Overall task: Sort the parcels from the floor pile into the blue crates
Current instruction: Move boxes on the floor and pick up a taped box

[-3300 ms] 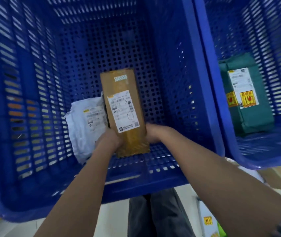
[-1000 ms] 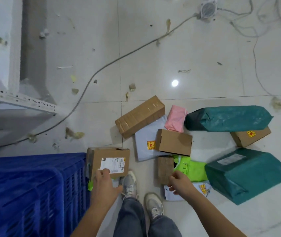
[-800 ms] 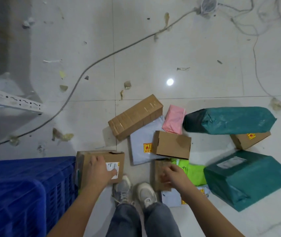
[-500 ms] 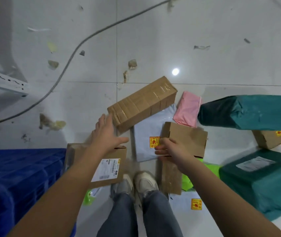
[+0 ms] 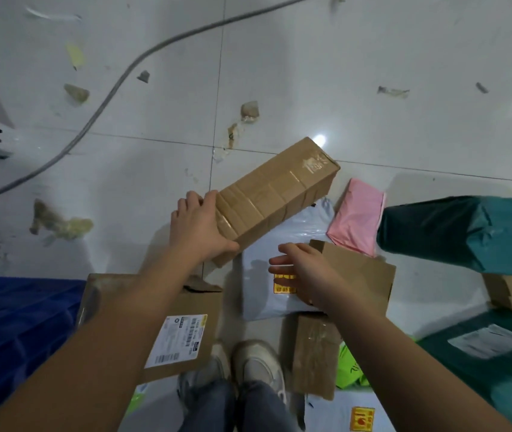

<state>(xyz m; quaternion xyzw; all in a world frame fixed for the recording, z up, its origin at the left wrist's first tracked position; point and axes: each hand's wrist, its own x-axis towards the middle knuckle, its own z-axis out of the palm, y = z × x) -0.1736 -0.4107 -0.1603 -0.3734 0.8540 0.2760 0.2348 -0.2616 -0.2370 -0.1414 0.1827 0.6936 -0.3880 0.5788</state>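
Head view, looking down past the person's jeans and pale sneakers (image 5: pixel 261 366): the left hand (image 5: pixel 197 227) grips the near end of a long taped cardboard box (image 5: pixel 276 198), thumb along its lower edge and fingers wrapped over the end, the box angled toward 1 o'clock with its far end over the tile. The right hand (image 5: pixel 307 272) hovers just beside it at 5 o'clock, fingers straight and spread, holding nothing, above a pale grey mailer (image 5: pixel 267 300) and a flat brown carton (image 5: pixel 364 275). A pink mailer (image 5: pixel 357 216) lies at 3 o'clock of the long box, against a teal-wrapped bundle (image 5: pixel 466 229). A labelled carton (image 5: pixel 183 332) sits under the left forearm, beside the blue crate (image 5: pixel 14 322) at 9 o'clock. A grey cable (image 5: pixel 117 85) crosses the floor.
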